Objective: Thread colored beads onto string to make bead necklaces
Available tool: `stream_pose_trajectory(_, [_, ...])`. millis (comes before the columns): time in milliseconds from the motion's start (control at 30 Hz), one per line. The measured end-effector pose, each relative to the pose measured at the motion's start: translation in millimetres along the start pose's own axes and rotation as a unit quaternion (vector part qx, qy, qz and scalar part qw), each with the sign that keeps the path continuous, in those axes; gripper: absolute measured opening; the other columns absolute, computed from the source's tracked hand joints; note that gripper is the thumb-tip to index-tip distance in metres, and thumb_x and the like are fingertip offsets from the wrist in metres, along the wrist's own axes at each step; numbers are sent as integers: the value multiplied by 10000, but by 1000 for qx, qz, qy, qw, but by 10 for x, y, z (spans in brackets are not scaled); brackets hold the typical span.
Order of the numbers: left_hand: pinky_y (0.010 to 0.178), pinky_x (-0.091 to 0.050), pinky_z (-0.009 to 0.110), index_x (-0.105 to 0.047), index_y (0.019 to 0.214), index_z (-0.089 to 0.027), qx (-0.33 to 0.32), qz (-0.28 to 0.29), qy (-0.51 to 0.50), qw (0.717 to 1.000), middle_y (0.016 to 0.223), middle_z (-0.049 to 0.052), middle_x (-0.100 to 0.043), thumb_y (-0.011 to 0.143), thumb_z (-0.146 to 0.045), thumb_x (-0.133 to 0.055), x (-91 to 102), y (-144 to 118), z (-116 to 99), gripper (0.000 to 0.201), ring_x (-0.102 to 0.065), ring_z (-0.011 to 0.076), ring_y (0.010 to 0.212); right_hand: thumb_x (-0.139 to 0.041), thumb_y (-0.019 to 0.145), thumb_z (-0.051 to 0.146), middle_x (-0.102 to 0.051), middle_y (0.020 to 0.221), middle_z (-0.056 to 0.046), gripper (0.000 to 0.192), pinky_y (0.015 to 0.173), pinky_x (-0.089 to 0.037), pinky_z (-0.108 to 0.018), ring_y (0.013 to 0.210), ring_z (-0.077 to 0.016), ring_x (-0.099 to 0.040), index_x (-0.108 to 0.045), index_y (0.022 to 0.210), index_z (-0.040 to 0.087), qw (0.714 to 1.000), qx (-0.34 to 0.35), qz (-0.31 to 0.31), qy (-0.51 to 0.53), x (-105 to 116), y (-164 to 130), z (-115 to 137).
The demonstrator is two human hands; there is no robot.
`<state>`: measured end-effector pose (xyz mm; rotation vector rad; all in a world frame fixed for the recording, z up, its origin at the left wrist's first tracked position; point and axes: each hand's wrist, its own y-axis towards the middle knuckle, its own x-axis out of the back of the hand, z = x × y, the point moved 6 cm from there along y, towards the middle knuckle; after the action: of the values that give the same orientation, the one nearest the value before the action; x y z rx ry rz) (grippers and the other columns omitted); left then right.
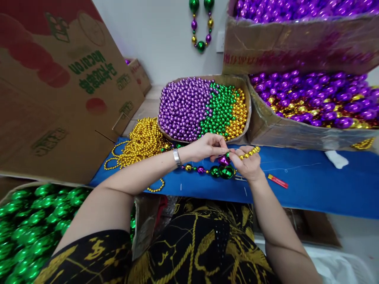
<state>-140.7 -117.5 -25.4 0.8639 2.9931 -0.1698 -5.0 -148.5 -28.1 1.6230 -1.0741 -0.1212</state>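
My left hand [209,146], with a silver watch [177,157] at its wrist, is closed in a pinch at the end of a bead necklace. My right hand [248,165] pinches close against it, and a short strand of gold beads [250,152] lies across its fingers. Below both hands, the bead necklace [200,170] with green, purple and gold balls rests on the blue tabletop. A small green bead [227,155] and a shiny purple ball [224,161] show right at the fingertips. Exactly what the left fingertips grip, perhaps thread, is too small to tell.
Behind the hands stands a box of small beads [186,108]. Gold bead strands [145,136] are heaped left. A red lighter [277,181] lies right on the blue table [308,197]. Boxes of purple balls [314,96] stand back right; green balls [32,228] are lower left.
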Motion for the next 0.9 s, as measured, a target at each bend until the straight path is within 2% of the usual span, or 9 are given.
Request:
stream_pose_trajectory(200, [415, -317, 186, -559, 730, -142, -7, -23, -50, 998, 563, -49, -503, 791, -309, -744, -18, 30, 104, 256, -413, 25, 447, -606, 870, 96, -644, 709, 46, 218, 677, -413, -285, 758, -136, -640, -555, 986, 273, 1000, -15, 6, -20, -78, -123, 46])
stream_pose_trajectory(400, [432, -274, 190, -508, 749, -155, -4, -59, -88, 994, 606, -49, -500, 766, -211, -720, -29, 37, 259, 221, -408, 29, 479, -554, 916, 159, -704, 793, 15, 127, 692, -438, -291, 839, -150, -669, -591, 980, 262, 991, -80, 102, 19, -271, -366, 44])
stream_pose_trajectory(467, [435, -264, 191, -492, 806, -164, -6, -67, -89, 994, 631, -52, -504, 764, -166, -694, -22, 55, 269, 206, -392, 29, 478, -552, 919, 170, -722, 850, 4, 161, 726, -466, -298, 883, -160, -678, -587, 1034, 276, 986, -111, 114, 47, -297, -405, 27])
stream_pose_trajectory(567, [451, -274, 192, -465, 847, -170, -40, -87, -79, 992, 663, -48, -514, 770, -145, -665, 33, 111, 190, 216, -391, 30, 491, -556, 912, 150, -731, 1024, -33, 385, 802, -521, -324, 985, -186, -682, -496, 1263, 297, 982, -159, 74, 75, -219, -399, 50])
stream_pose_trajectory(667, [504, -341, 189, -452, 845, -168, -109, -113, -45, 986, 696, -39, -521, 773, -134, -654, 126, 173, 23, 217, -442, 36, 546, -566, 908, 149, -654, 1265, -109, 670, 849, -564, -347, 1089, -215, -664, -263, 1493, 266, 969, -221, 50, 100, -115, -421, 188])
stream_pose_trajectory(767, [556, -394, 188, -451, 851, -170, -175, -109, 23, 978, 739, -28, -525, 797, -128, -629, 141, 192, -149, 191, -482, 42, 602, -594, 898, 195, -508, 1438, -166, 844, 928, -564, -418, 1232, -274, -587, -84, 1568, 245, 957, -259, 66, 112, -81, -531, 479])
stream_pose_trajectory(833, [554, -403, 190, -448, 868, -176, -211, -98, 77, 970, 766, -21, -532, 827, -134, -598, 83, 157, -225, 161, -484, 44, 602, -593, 895, 208, -365, 1534, -187, 855, 956, -549, -481, 1329, -332, -493, -77, 1575, 260, 947, -285, 97, 111, -130, -641, 701])
stream_pose_trajectory(900, [537, -399, 192, -450, 886, -181, -244, -86, 152, 954, 766, -22, -534, 853, -137, -569, -27, 84, -247, 130, -470, 45, 582, -561, 906, 215, -267, 1568, -213, 788, 920, -563, -494, 1364, -370, -439, -134, 1568, 244, 927, -323, 141, 124, -255, -752, 894])
